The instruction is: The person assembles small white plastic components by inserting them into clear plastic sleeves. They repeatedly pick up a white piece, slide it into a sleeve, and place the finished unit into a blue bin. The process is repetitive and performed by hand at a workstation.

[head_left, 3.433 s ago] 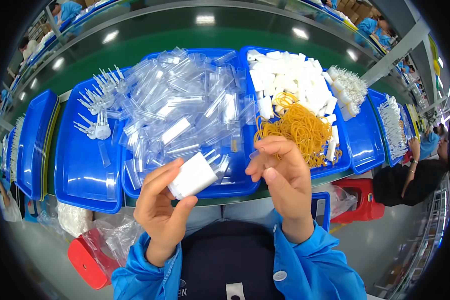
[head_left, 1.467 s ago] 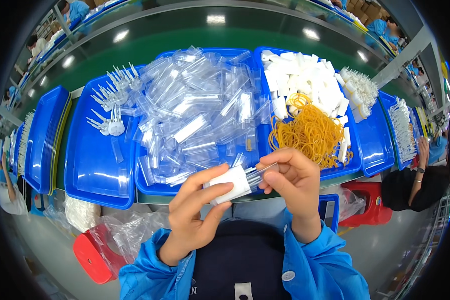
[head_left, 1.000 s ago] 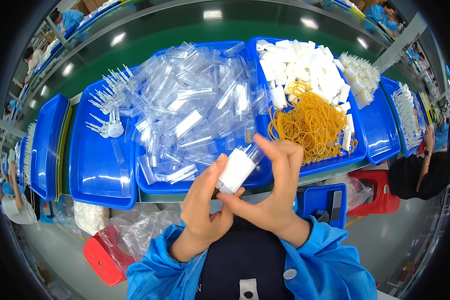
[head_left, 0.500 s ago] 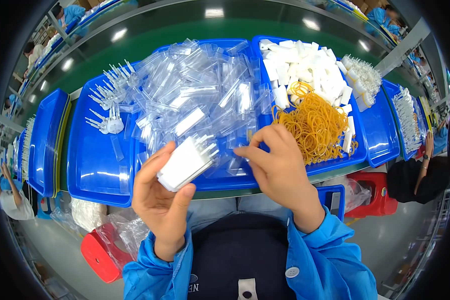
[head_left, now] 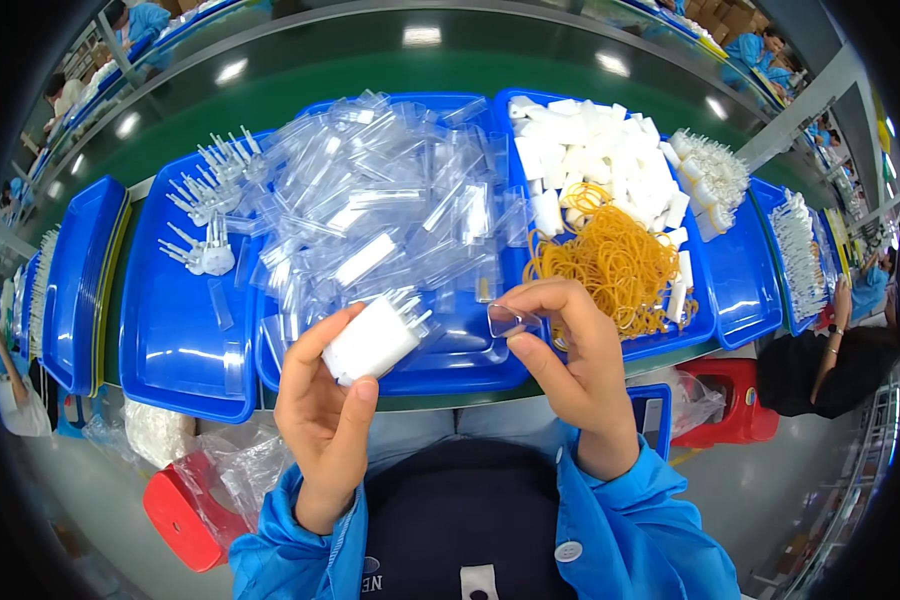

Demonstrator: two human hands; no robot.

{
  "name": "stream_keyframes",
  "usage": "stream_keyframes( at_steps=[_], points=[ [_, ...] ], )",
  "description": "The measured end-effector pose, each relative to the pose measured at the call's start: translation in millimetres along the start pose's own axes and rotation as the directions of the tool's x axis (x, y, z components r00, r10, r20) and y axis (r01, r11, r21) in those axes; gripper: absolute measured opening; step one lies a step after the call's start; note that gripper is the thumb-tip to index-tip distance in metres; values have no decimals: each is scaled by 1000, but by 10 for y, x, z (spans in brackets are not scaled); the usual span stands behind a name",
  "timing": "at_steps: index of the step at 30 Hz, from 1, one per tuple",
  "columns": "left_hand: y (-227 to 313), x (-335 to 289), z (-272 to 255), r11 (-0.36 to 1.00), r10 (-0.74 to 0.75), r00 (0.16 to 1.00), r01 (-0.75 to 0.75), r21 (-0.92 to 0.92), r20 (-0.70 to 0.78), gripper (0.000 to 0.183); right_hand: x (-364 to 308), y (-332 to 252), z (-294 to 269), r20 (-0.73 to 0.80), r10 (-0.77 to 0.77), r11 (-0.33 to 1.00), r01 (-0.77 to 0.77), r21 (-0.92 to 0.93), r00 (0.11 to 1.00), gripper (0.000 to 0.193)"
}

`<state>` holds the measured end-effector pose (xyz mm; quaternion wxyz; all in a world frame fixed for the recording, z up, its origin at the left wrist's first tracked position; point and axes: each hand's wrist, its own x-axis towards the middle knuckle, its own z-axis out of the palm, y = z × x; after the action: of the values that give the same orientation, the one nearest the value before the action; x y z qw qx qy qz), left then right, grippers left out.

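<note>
My left hand (head_left: 328,395) is closed around a bundle of white plastic pieces (head_left: 372,342), tilted, with thin white prongs sticking out toward the upper right. To its right, my right hand (head_left: 570,345) pinches a small thin rounded loop (head_left: 501,320) between thumb and forefinger; whether it is a band or clear plastic I cannot tell. Both hands are above the front edge of the blue trays. Beyond them lies a heap of clear plastic sleeves (head_left: 370,190). A pile of yellow-brown rubber bands (head_left: 610,270) is just beyond my right hand.
White plastic pieces (head_left: 595,150) fill the back of the right tray. Pronged white bundles stand in the left tray (head_left: 175,365), and more bundles (head_left: 710,175) lie at the right. Red stools (head_left: 185,520) flank me below. Other people work farther off along the green belt (head_left: 510,65).
My right hand has shifted slightly right and turned, and the thin loop now shows at its fingertips. The white bundle in my left hand has turned slightly and moved little.
</note>
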<state>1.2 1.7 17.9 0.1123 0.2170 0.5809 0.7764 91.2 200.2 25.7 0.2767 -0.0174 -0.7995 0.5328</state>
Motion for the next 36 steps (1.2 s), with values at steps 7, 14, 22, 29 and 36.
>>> stream_keyframes(
  at_steps=[7,14,22,29,36],
  points=[
    [-27,-12,-25,979,134,976,-157,129,169,43,-99,-47,6,-126,85,964,-50,261,988,27],
    [-17,-18,7,979,149,958,-178,104,244,41,-134,-46,53,-202,73,952,-7,307,977,25],
    [-55,-24,18,988,130,961,-148,54,244,39,-130,-86,76,-149,68,945,-16,326,987,25],
    [-62,-29,27,990,120,965,-133,39,234,38,-119,-144,91,-132,90,962,-52,268,987,23],
    [-95,-27,43,992,107,967,-121,44,233,38,-118,-162,23,-67,80,984,-68,165,995,23]
  ],
)
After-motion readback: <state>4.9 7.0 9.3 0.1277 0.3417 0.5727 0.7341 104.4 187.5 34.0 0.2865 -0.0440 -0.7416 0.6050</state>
